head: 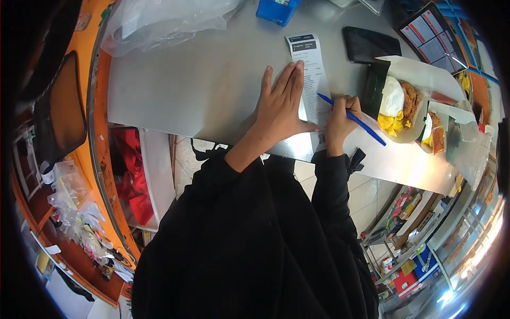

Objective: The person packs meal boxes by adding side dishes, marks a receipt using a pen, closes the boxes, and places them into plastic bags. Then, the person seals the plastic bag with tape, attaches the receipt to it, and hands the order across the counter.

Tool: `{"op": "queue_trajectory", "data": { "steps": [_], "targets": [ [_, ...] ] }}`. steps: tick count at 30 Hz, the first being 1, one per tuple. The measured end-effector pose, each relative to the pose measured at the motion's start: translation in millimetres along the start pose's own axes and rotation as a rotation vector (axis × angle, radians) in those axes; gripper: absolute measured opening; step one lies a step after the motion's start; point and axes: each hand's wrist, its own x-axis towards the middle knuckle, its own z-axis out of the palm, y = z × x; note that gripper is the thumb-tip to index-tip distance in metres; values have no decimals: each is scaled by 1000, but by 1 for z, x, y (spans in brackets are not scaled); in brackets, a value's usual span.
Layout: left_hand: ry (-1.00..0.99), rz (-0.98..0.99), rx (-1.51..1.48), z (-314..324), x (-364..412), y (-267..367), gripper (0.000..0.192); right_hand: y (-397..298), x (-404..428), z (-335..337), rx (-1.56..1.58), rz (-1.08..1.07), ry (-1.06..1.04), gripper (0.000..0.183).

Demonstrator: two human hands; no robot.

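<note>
A long printed paper receipt (314, 75) lies on the steel tabletop (175, 87) in front of me. My left hand (283, 99) rests flat with fingers spread, its fingertips and thumb pressing the receipt's left edge. In my right hand (343, 115) is a blue pen (365, 128), its tip over the middle of the receipt. To the right of that hand stands an open food box (400, 107) with white rice, fried chicken and yellow scrambled egg. A second box (432, 133) with similar food sits just beyond it.
Clear plastic bags (171, 24) lie at the back left, and a blue container (277, 11) stands at the back edge. A black pouch (370, 44) and a tablet (434, 40) with a lit screen are at the back right. Red bags (137, 179) fill a white bin below left.
</note>
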Motion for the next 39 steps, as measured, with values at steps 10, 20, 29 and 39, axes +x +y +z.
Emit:
{"op": "queue_trajectory", "data": {
  "steps": [10,20,29,39],
  "targets": [
    [44,40,7,5,0,-3,127,1,-1,-2,3,-35,24,31],
    [-11,22,21,5,0,-3,133,-1,-3,-2,-35,-52,93,31],
    [-30,35,51,7,-1,-4,134,-13,3,-4,158,133,125,25],
    [-5,56,33,8,-2,-4,129,-1,-12,-21,-156,-33,-32,32]
  ]
}}
